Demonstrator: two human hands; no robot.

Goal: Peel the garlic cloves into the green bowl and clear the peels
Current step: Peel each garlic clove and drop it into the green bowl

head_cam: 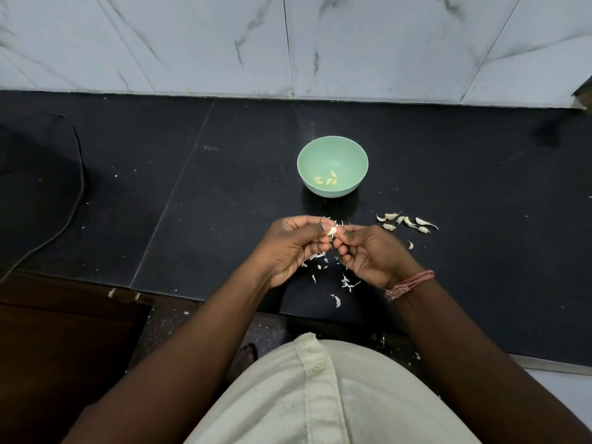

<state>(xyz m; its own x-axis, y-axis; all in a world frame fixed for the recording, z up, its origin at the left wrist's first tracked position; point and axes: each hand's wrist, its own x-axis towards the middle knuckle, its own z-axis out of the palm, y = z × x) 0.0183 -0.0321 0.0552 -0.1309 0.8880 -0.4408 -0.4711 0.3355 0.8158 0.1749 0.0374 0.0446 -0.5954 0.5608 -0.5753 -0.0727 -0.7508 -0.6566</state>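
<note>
The left hand (296,243) and the right hand (365,251) met just above the dark surface (480,187), fingers curled in toward each other. Between their fingertips sat a single garlic clove (331,231), pinched by the left thumb and forefinger while the right fingertips worked at its skin; both hands were closed on it. The clove was too small and too covered to tell which way its long axis ran.

Directly beneath and between the wrists lay a scatter of white peels (347,283), loose on the surface. To the right of the hands, near the right one, lay a cluster of unpeeled cloves (407,222), with one more clove (410,245) apart and closer to the right wrist.

The green bowl (307,155) stood straight ahead of the hands, farther from the person, near but not touching them, with a few peeled cloves (327,180) in its bottom. Judging from this, the peeling was partway through, and the drop would call for a short reach forward; the held clove lay almost in line with the bowl's middle, so neither hand was clearly better placed.
</note>
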